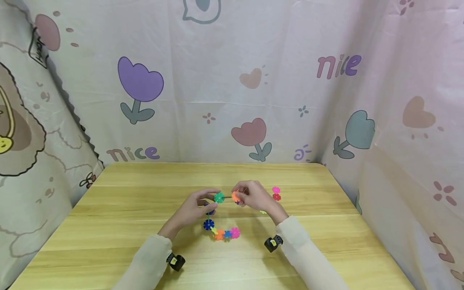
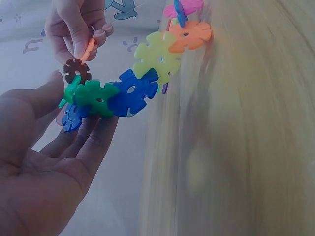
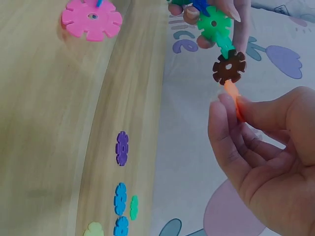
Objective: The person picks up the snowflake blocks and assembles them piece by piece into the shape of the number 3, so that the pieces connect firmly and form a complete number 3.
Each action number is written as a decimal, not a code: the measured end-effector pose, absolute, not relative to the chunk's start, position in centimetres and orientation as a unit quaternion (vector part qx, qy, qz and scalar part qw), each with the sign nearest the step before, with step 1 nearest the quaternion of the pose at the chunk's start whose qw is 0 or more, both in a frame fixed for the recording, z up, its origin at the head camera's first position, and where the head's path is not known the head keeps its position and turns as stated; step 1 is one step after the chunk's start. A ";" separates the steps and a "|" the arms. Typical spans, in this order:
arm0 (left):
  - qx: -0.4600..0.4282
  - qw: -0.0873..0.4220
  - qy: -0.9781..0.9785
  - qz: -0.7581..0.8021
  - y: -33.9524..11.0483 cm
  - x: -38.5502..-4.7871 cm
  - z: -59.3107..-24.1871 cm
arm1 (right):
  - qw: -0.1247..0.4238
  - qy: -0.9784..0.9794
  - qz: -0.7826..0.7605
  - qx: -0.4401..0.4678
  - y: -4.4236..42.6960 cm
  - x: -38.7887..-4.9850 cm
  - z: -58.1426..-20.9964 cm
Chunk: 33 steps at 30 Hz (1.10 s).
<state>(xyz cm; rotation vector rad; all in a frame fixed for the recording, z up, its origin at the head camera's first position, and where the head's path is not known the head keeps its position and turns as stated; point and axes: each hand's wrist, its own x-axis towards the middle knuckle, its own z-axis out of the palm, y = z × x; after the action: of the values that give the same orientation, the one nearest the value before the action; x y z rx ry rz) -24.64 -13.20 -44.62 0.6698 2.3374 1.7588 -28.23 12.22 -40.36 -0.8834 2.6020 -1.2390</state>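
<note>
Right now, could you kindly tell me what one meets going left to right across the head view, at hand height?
Left hand, green piece, edge-on brown piece, orange piece, right hand, red piece.

The right fingers (image 3: 222, 140) pinch an orange piece (image 3: 232, 93) linked to a brown piece (image 3: 236, 67), which joins a green piece (image 3: 225, 45).
</note>
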 end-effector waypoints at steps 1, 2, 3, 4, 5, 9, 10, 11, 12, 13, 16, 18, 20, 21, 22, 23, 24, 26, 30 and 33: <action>0.221 0.070 0.779 0.583 -13.2 -24.6 -44.6 | 0.063 0.860 -0.414 -0.292 12.2 -28.2 -40.3; 0.219 0.069 0.781 0.580 -13.1 -24.6 -44.5 | 0.062 0.858 -0.419 -0.289 12.1 -28.2 -40.3; 0.217 0.068 0.783 0.579 -13.0 -24.6 -44.5 | 0.062 0.857 -0.425 -0.286 12.1 -28.1 -40.3; 0.216 0.067 0.785 0.577 -13.0 -24.6 -44.5 | 0.062 0.855 -0.430 -0.282 12.0 -28.1 -40.3; 0.214 0.066 0.786 0.577 -12.9 -24.6 -44.5 | 0.061 0.854 -0.436 -0.278 11.9 -28.1 -40.2; 0.197 0.064 0.788 0.579 -12.6 -24.6 -44.5 | 0.046 0.851 -0.459 -0.253 11.6 -27.9 -40.4; 0.192 0.064 0.789 0.581 -12.6 -24.6 -44.5 | 0.041 0.850 -0.465 -0.245 11.5 -27.9 -40.4; 0.185 0.065 0.789 0.582 -12.5 -24.6 -44.5 | 0.036 0.848 -0.471 -0.239 11.4 -27.8 -40.5; 0.180 0.065 0.789 0.583 -12.5 -24.6 -44.6 | 0.032 0.847 -0.477 -0.232 11.2 -27.8 -40.5; 0.176 0.064 0.790 0.584 -12.5 -24.6 -44.6 | 0.030 0.846 -0.482 -0.226 11.1 -27.8 -40.6; 0.168 0.062 0.789 0.587 -12.5 -24.5 -44.7 | 0.025 0.844 -0.493 -0.211 10.7 -27.8 -40.8; 0.167 0.060 0.787 0.591 -12.5 -24.5 -44.7 | 0.024 0.844 -0.495 -0.205 10.6 -27.8 -40.9; 0.167 0.061 0.785 0.594 -12.5 -24.5 -44.6 | 0.022 0.843 -0.499 -0.201 10.5 -27.8 -41.0; 0.168 0.061 0.783 0.595 -12.5 -24.5 -44.6 | 0.022 0.842 -0.502 -0.197 10.5 -27.8 -41.1; 0.169 0.061 0.782 0.597 -12.5 -24.5 -44.6 | 0.020 0.840 -0.506 -0.195 10.5 -27.8 -41.1; 0.170 0.060 0.780 0.599 -12.5 -24.5 -44.6 | 0.020 0.838 -0.510 -0.193 10.5 -27.8 -41.2; 0.173 0.060 0.779 0.600 -12.5 -24.5 -44.7 | 0.019 0.835 -0.515 -0.192 10.5 -27.8 -41.3; 0.182 0.060 0.776 0.601 -12.6 -24.6 -44.7 | 0.020 0.831 -0.523 -0.190 10.4 -27.8 -41.4; 0.188 0.067 0.769 0.607 -12.9 -24.7 -45.2 | 0.023 0.820 -0.535 -0.204 10.4 -27.6 -41.5; 0.187 0.070 0.767 0.610 -13.1 -24.7 -45.5 | 0.029 0.818 -0.533 -0.214 10.2 -27.4 -41.0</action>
<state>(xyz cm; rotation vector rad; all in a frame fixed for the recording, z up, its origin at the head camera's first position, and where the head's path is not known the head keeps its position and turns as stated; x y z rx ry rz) -24.71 -13.10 -45.50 0.5613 2.3064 1.8365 -27.36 10.25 -40.98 -0.6608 2.5249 -1.6430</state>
